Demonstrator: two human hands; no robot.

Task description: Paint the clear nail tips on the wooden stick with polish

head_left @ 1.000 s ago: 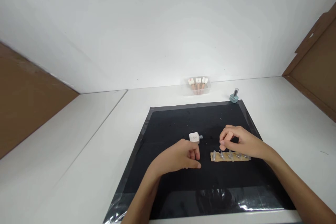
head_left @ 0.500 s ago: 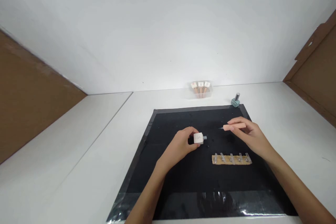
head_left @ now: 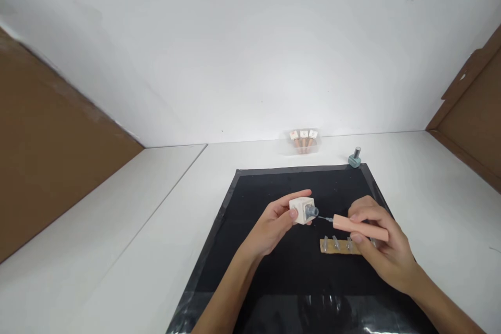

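Note:
My left hand (head_left: 274, 225) pinches a small white nail polish bottle (head_left: 300, 211) over the black mat. The bottle lies tilted, its grey threaded neck (head_left: 312, 212) facing right and uncapped. In my right hand (head_left: 387, 250), fingers and thumb grip the long peach cap of a nail polish brush (head_left: 362, 228). The thin brush points left, its tip right by the bottle mouth; whether they touch, I cannot tell. Below the brush, a tan strip (head_left: 340, 247) carries several clear nail tips, its right end hidden behind my right hand.
The black mat (head_left: 274, 271) lies on a white table (head_left: 164, 219). At the back stands a clear plastic box (head_left: 312, 150) with three peach-handled bottles. A blue-green bottle with a silver cap (head_left: 354, 158) stands at the mat's far right corner. Brown boards flank both sides.
My right hand has come down and nearer, bringing the brush tip beside the bottle mouth. My left hand has turned the bottle so its neck shows more. The view has shifted slightly.

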